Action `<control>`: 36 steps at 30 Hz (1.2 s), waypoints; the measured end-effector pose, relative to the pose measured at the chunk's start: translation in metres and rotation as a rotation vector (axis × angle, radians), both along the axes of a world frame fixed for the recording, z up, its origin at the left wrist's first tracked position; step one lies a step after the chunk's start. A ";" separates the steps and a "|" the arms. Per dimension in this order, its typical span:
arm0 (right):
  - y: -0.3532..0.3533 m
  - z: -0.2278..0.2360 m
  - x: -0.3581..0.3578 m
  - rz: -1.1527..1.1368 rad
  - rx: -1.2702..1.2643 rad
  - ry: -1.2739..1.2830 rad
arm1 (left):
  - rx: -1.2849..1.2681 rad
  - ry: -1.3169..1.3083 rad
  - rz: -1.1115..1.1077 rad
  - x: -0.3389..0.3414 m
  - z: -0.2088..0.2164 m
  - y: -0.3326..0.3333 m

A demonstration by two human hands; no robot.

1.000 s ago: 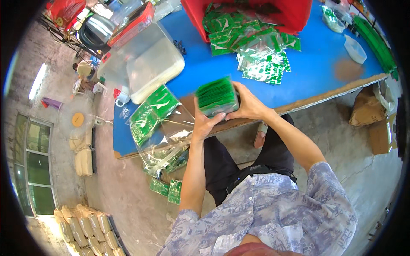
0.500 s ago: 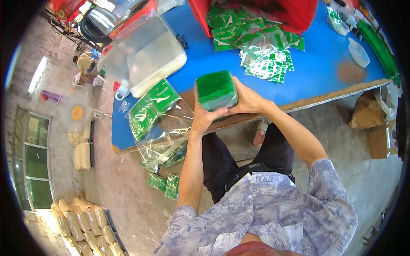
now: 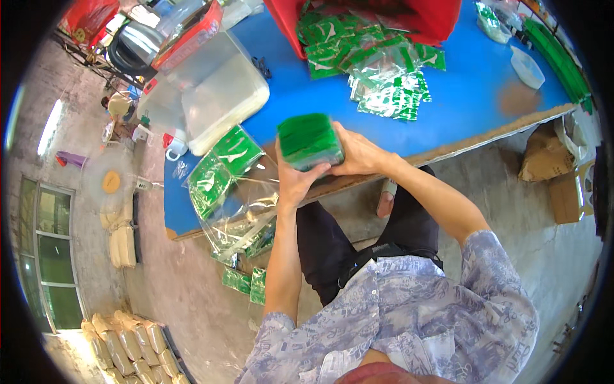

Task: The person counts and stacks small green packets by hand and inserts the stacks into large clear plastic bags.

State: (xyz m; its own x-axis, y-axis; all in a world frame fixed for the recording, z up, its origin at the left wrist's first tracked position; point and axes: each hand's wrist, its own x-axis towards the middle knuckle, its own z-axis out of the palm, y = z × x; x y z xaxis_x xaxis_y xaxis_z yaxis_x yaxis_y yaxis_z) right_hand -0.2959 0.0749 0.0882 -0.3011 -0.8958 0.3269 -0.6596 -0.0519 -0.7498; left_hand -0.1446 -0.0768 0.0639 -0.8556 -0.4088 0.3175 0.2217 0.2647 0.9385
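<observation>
Between my two hands is a thick block-shaped stack of green packets (image 3: 308, 137), held over the near edge of the table. My left hand (image 3: 295, 179) presses its left side, with the thumb across the near face. Around the right side wraps my right hand (image 3: 358, 152). Just left of the stack, a large clear plastic bag (image 3: 251, 205) hangs over the table edge, with flat green packets (image 3: 220, 176) in or under it. Farther off, a loose pile of green packets (image 3: 387, 70) spills from a red container (image 3: 281, 25).
A translucent plastic bin (image 3: 220, 96) lies at the table's left, near a white mug (image 3: 174, 148). A clear scoop-like tray (image 3: 527, 67) and long green strips (image 3: 556, 61) sit at the right. More green packets (image 3: 246, 283) are below the table edge. A cardboard box (image 3: 564, 201) stands right.
The whole view has shifted slightly. The stack has moved a little left and toward me, still gripped by both hands.
</observation>
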 end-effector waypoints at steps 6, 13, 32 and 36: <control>0.002 0.006 0.000 0.011 0.028 -0.028 | 0.146 -0.018 -0.025 -0.002 0.007 0.000; 0.006 0.004 0.002 0.014 -0.005 -0.035 | 0.103 -0.010 -0.023 -0.005 0.015 0.004; 0.003 0.004 -0.001 -0.021 -0.037 0.037 | 0.009 -0.019 0.060 -0.011 0.010 0.001; 0.011 -0.009 -0.004 -0.057 0.070 -0.007 | -0.048 -0.074 0.033 -0.008 0.000 0.007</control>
State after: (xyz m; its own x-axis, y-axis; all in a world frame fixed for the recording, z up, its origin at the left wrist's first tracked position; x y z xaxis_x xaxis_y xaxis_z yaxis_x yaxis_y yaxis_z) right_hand -0.3000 0.0858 0.0789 -0.3542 -0.8977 0.2620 -0.6550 0.0382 -0.7546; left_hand -0.1531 -0.0702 0.0642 -0.8640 -0.4227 0.2737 0.1428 0.3155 0.9381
